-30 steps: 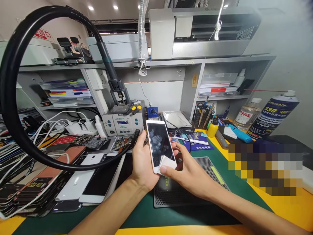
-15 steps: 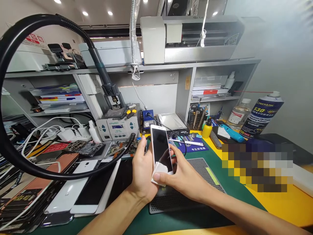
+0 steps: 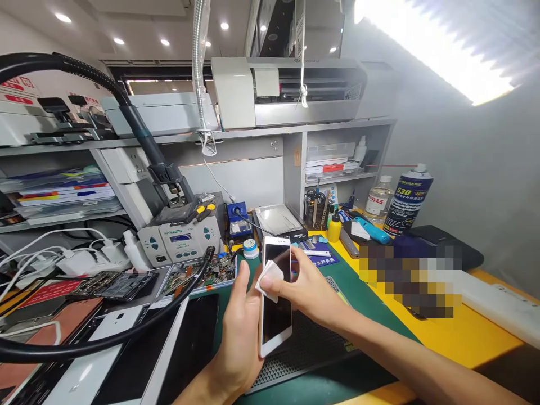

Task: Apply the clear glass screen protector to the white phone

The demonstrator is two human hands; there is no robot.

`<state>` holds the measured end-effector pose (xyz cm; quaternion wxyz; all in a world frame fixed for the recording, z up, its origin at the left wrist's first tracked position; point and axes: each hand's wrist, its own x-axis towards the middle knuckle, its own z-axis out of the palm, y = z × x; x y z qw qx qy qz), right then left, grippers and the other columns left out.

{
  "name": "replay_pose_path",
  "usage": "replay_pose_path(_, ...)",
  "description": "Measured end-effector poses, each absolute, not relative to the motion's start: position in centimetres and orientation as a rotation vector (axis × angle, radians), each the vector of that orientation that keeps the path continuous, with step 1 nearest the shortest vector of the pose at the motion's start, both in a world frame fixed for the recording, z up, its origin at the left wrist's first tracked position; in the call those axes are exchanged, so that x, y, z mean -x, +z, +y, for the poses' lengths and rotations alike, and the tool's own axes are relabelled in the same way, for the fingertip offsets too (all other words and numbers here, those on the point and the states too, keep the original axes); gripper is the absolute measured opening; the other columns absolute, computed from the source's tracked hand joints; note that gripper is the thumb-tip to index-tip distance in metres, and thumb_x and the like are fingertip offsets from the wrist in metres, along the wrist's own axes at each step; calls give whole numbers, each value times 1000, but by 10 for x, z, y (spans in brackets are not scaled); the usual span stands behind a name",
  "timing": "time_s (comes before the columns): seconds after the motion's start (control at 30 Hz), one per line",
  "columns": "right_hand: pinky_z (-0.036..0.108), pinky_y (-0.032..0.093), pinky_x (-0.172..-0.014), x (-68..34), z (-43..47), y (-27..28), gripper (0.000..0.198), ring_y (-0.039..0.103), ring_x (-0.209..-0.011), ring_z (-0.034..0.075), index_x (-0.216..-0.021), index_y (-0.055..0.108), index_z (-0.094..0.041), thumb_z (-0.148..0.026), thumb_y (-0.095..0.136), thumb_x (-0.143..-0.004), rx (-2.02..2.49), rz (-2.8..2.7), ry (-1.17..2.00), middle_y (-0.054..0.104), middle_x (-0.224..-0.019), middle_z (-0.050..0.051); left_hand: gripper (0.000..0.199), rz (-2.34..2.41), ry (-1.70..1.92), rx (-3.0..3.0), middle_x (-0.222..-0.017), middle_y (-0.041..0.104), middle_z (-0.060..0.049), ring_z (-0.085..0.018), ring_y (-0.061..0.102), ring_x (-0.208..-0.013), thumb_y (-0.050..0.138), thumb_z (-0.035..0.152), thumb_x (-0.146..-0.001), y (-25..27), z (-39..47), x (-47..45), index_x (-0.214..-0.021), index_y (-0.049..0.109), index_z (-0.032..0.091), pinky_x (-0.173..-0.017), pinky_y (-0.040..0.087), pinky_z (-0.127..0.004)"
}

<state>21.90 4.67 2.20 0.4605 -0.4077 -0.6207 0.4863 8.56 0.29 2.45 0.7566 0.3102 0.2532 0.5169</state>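
Observation:
A white smartphone (image 3: pixel 276 329) with a dark screen stands tilted upright in front of me. My left hand (image 3: pixel 240 337) supports it from the left edge and behind, its thumb raised off the glass and its other fingers hidden by the phone. With the thumb of my right hand (image 3: pixel 312 289), I press a folded white wipe (image 3: pixel 272 275) onto the upper left of the screen. The other right fingers curl around the phone's right edge, partly out of sight. Below the phone lies a dark perforated mat (image 3: pixel 278 368) on the green work mat (image 3: pixel 371 320).
Several phones, including a white one (image 3: pixel 88 360), lie at the left. A black hose (image 3: pixel 139 337) arcs over them from the rework station (image 3: pixel 181 239). A tray of circuit boards (image 3: pixel 228 270), a yellow bottle (image 3: pixel 334 229) and a spray can (image 3: pixel 407 202) stand farther back.
The wipe and my right thumb have moved from the screen's lower end to its upper part. The phone sits more upright, with its bottom edge now exposed. The view has shifted right and up.

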Motion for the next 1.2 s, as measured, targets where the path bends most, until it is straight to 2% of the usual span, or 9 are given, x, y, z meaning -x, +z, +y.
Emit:
replay_pose_path(0.13,32,54,-74,-223,52,27,63,64,-93,23,-117,57,-19,-54,84,-72,1045,-1478,1134,67,-103,5,73,575,1068,-685,-114,75,-14,-39,65,-119,47,74,-91,21,-1,-88,-138,62,21,-99,54,-50)
replay_pose_path(0.23,28,49,-58,-224,53,30,61,63,-76,19,-113,58,-18,-57,82,-73,1104,-1424,1134,67,-91,3,71,602,1053,-736,-115,75,-11,-37,66,-118,46,73,-92,18,-2,-89,-142,58,25,-97,54,-48)
replay_pose_path(0.33,26,44,-46,-224,53,34,60,56,-56,14,-109,58,-18,-62,79,-74,1165,-1405,1158,65,-80,0,70,606,1068,-771,-114,75,-10,-36,66,-117,49,72,-92,15,-2,-91,-145,55,26,-95,55,-46)
replay_pose_path(0.43,25,40,-39,-225,53,34,62,52,-49,12,-108,58,-18,-68,75,-75,1184,-1387,1183,64,-78,0,71,596,1054,-781,-117,74,-9,-35,65,-119,51,71,-92,13,-1,-91,-147,53,27,-94,55,-44)
replay_pose_path(0.6,22,42,-45,-227,54,34,57,57,-57,12,-101,62,-18,-68,74,-78,1148,-1351,1139,67,-79,2,68,635,1075,-762,-128,70,-9,-32,61,-124,51,65,-96,16,-5,-93,-151,47,25,-100,51,-42)
replay_pose_path(0.7,21,39,-42,-228,54,36,56,55,-51,11,-99,62,-18,-69,73,-79,1129,-1319,1188,65,-74,0,69,673,1016,-726,-122,72,-9,-32,62,-120,48,67,-96,15,-6,-93,-150,49,23,-101,49,-43)
replay_pose_path(0.83,23,33,-34,-230,53,39,54,48,-40,11,-97,58,-20,-71,69,-81,1102,-1292,1346,59,-62,-3,69,731,958,-712,-109,75,-10,-28,68,-102,46,70,-95,9,-5,-90,-138,62,19,-91,52,-38)
replay_pose_path(0.93,23,34,-35,-232,55,40,51,47,-39,11,-87,55,-21,-70,67,-83,1050,-1296,1409,56,-58,-4,68,813,911,-731,-106,75,-11,-25,69,-93,48,72,-93,8,-1,-86,-127,69,16,-80,53,-32)
replay_pose_path(1.2,23,36,-43,-239,60,37,50,47,-48,10,-73,58,-17,-63,64,-89,950,-1353,1419,54,-61,-3,75,824,828,-738,-97,75,-17,-24,70,-82,43,72,-94,23,4,-77,-127,68,11,-70,54,-30)
